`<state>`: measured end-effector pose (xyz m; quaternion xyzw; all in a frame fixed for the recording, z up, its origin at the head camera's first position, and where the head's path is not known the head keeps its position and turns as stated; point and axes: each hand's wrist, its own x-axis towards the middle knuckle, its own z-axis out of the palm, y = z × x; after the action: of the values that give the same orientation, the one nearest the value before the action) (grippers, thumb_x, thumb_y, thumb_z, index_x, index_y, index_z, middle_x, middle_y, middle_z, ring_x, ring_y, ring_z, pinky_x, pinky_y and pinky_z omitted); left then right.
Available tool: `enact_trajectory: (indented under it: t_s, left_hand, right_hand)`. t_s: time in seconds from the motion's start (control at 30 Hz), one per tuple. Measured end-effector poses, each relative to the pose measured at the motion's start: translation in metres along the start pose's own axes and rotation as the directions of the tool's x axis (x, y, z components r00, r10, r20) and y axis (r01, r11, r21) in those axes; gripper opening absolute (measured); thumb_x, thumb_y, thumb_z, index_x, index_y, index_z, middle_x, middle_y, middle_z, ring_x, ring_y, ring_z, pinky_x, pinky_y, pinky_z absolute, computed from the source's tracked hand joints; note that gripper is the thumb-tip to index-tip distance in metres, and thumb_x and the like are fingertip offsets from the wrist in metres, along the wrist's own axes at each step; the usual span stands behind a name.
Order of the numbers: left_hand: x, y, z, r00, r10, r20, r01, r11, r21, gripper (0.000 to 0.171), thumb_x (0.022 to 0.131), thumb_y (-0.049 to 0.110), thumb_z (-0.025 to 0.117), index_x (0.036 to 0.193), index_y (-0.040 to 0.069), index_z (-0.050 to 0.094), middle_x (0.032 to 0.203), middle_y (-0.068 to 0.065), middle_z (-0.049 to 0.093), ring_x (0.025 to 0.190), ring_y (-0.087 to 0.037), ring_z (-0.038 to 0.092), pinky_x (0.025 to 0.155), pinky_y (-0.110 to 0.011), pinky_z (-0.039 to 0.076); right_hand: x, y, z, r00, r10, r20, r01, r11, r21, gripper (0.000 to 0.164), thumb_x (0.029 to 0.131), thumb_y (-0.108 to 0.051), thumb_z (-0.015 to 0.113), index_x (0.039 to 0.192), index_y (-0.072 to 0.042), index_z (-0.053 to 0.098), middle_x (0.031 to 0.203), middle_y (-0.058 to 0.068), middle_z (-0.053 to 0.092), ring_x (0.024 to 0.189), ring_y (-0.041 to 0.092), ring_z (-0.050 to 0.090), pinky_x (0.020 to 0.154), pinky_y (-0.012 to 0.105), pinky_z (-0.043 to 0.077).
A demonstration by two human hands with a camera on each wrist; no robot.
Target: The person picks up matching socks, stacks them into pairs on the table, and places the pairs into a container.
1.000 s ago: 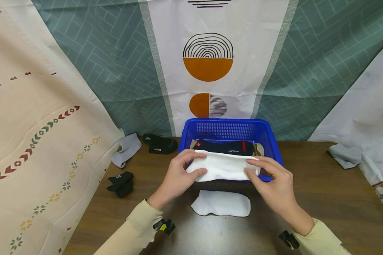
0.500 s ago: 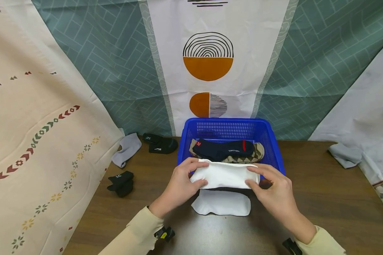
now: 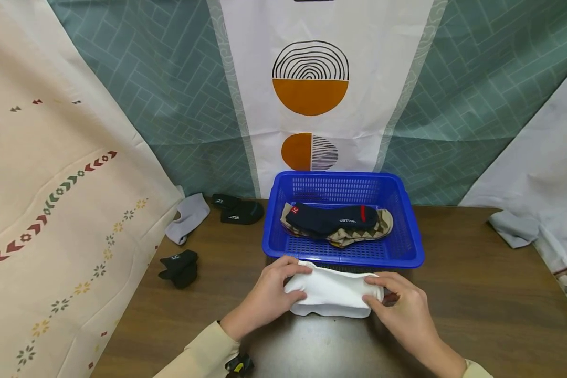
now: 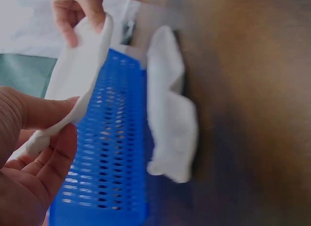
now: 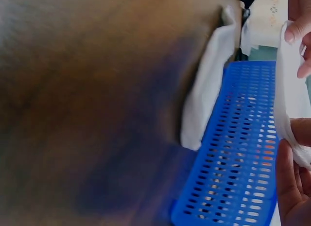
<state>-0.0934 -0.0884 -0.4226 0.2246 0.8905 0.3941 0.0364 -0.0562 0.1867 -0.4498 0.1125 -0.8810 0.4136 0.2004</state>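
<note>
A white sock (image 3: 335,286) is stretched sideways between the two hands in the head view. The left hand (image 3: 270,294) pinches its left end between thumb and fingers, and the right hand (image 3: 401,302) pinches the right end the same way. Below it a second white sock (image 4: 170,109) lies flat on the table, mostly covered in the head view, where only its front edge shows. Both wrist views show the held sock raised above the lying sock (image 5: 206,92), with a gap between them.
Just beyond the hands stands a blue plastic basket (image 3: 342,260), with a navy sock (image 3: 331,220) on patterned socks (image 3: 385,224) inside. Black socks (image 3: 181,270) (image 3: 242,212) and a grey sock (image 3: 187,218) lie left; another grey sock (image 3: 514,229) lies far right.
Both hands have brought the white sock down and toward the person, from over the basket's front edge to over the lying white sock. The head view has tilted slightly.
</note>
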Motion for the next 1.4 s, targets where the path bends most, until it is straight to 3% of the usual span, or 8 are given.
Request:
enact_trajectory:
  t_s: [0.23, 0.4, 0.63, 0.7, 1.0, 1.4]
  left_hand:
    - [-0.001, -0.017, 0.017, 0.998, -0.039, 0.047, 0.038, 0.999, 0.034, 0.041, 0.072, 0.013, 0.079, 0.11, 0.02, 0.067, 0.108, 0.009, 0.057, 0.103, -0.009, 0.054, 0.089, -0.027, 0.048]
    - [0.004, -0.026, 0.023, 0.997, -0.064, 0.042, 0.06, 0.995, 0.081, 0.041, 0.069, 0.011, 0.08, 0.108, 0.017, 0.069, 0.107, 0.005, 0.06, 0.103, -0.012, 0.055, 0.09, -0.03, 0.048]
    - [0.008, -0.036, 0.029, 0.995, -0.082, 0.062, 0.073, 0.989, 0.131, 0.043, 0.064, 0.011, 0.082, 0.105, 0.014, 0.07, 0.104, 0.002, 0.062, 0.1, -0.014, 0.057, 0.088, -0.03, 0.047]
    - [0.008, -0.037, 0.03, 0.993, -0.095, 0.076, 0.084, 0.987, 0.137, 0.043, 0.063, 0.011, 0.083, 0.105, 0.014, 0.07, 0.104, 0.002, 0.062, 0.1, -0.014, 0.056, 0.088, -0.03, 0.047]
    - [0.009, -0.041, 0.034, 0.988, -0.111, 0.111, 0.093, 0.983, 0.155, 0.045, 0.062, 0.013, 0.084, 0.105, 0.014, 0.07, 0.104, 0.002, 0.064, 0.098, -0.012, 0.057, 0.086, -0.028, 0.046]
    - [0.007, -0.046, 0.035, 0.981, -0.127, 0.143, 0.103, 0.981, 0.165, 0.047, 0.062, 0.015, 0.085, 0.106, 0.014, 0.07, 0.103, 0.001, 0.063, 0.096, -0.013, 0.057, 0.084, -0.028, 0.046]
  right_hand:
    - [-0.002, 0.007, 0.01, 0.989, 0.124, 0.081, -0.121, 0.992, -0.038, 0.038, 0.058, -0.006, 0.087, 0.09, -0.021, 0.072, 0.095, -0.011, 0.067, 0.069, 0.0, 0.059, 0.053, 0.014, 0.047]
    - [0.001, 0.01, 0.017, 0.983, 0.136, 0.122, -0.126, 0.988, -0.09, 0.038, 0.057, -0.011, 0.088, 0.09, -0.02, 0.072, 0.093, -0.008, 0.067, 0.061, 0.001, 0.055, 0.052, 0.014, 0.045]
    - [0.004, 0.015, 0.025, 0.979, 0.139, 0.149, -0.113, 0.979, -0.171, 0.04, 0.052, -0.013, 0.089, 0.088, -0.02, 0.073, 0.092, -0.008, 0.069, 0.091, 0.011, 0.064, 0.076, 0.03, 0.051]
    - [0.005, 0.015, 0.026, 0.974, 0.157, 0.163, -0.129, 0.976, -0.174, 0.04, 0.052, -0.012, 0.089, 0.088, -0.019, 0.073, 0.092, -0.007, 0.069, 0.093, 0.014, 0.065, 0.08, 0.036, 0.051]
    - [0.003, 0.018, 0.028, 0.94, 0.25, 0.234, -0.21, 0.96, -0.185, 0.039, 0.055, -0.012, 0.088, 0.09, -0.019, 0.073, 0.096, -0.004, 0.069, 0.098, 0.018, 0.065, 0.083, 0.038, 0.051]
    - [0.003, 0.023, 0.032, 0.915, 0.295, 0.274, -0.244, 0.948, -0.205, 0.04, 0.056, -0.012, 0.088, 0.092, -0.017, 0.072, 0.099, 0.002, 0.07, 0.1, 0.022, 0.064, 0.085, 0.04, 0.05]
